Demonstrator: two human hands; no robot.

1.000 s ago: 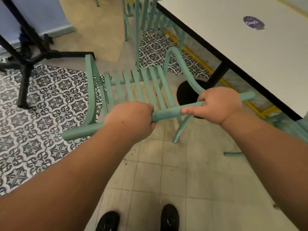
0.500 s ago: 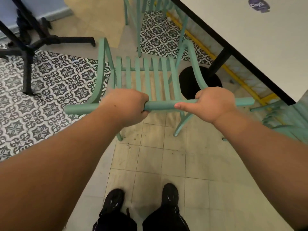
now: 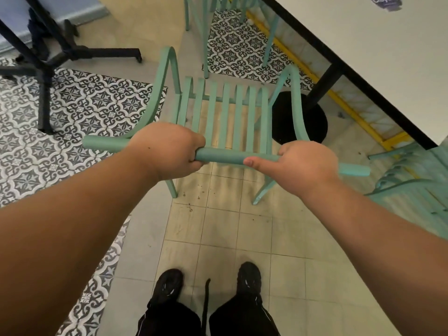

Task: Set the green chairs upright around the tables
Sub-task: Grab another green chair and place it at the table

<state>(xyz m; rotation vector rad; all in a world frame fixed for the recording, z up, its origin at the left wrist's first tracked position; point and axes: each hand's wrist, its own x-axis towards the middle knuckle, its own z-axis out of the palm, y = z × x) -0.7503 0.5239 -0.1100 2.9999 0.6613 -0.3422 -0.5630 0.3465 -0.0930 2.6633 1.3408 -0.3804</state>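
A green slatted armchair (image 3: 225,112) stands upright on the floor right in front of me, its seat facing away. My left hand (image 3: 167,149) grips the round top rail of its backrest left of centre. My right hand (image 3: 305,163) grips the same rail right of centre, thumb lying along it. The white table (image 3: 363,54) with a black edge stands to the right; its black post and round base (image 3: 300,117) sit just beyond the chair's right armrest.
Another green chair (image 3: 208,18) stands at the far top by the table. Part of a further green chair (image 3: 412,180) shows at the right edge. A black table stand (image 3: 48,54) spreads over the patterned tiles at the left. My black shoes (image 3: 206,284) are behind the chair.
The chair has turned from slanted to square in front of me and come closer to the table base. Both hands keep their grip on the top rail.
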